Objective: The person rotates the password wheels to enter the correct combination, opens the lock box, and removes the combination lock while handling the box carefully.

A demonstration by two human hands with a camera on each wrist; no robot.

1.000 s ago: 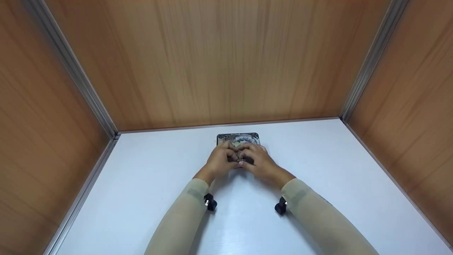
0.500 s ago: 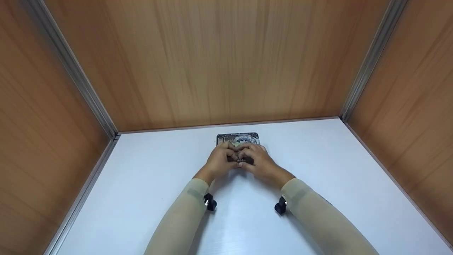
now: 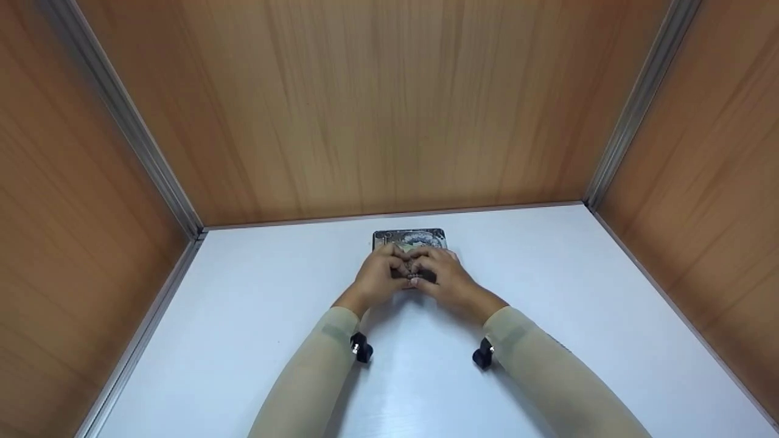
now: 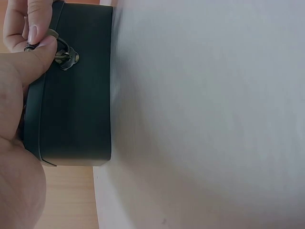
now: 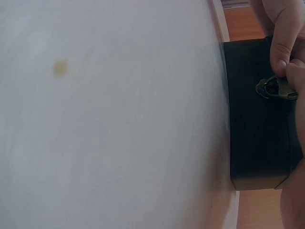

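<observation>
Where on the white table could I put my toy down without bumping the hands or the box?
The white table is bare left of the left hand to the wooden wall, and right of the right hand likewise. It is crowded in the middle, where both hands work the dark box and its clasp.

You are making almost no visible move: your left hand [image 3: 377,277] and right hand [image 3: 443,278] are shifting only a hair at the brass clasp [image 4: 66,57] of the small dark box [image 3: 409,238].
</observation>
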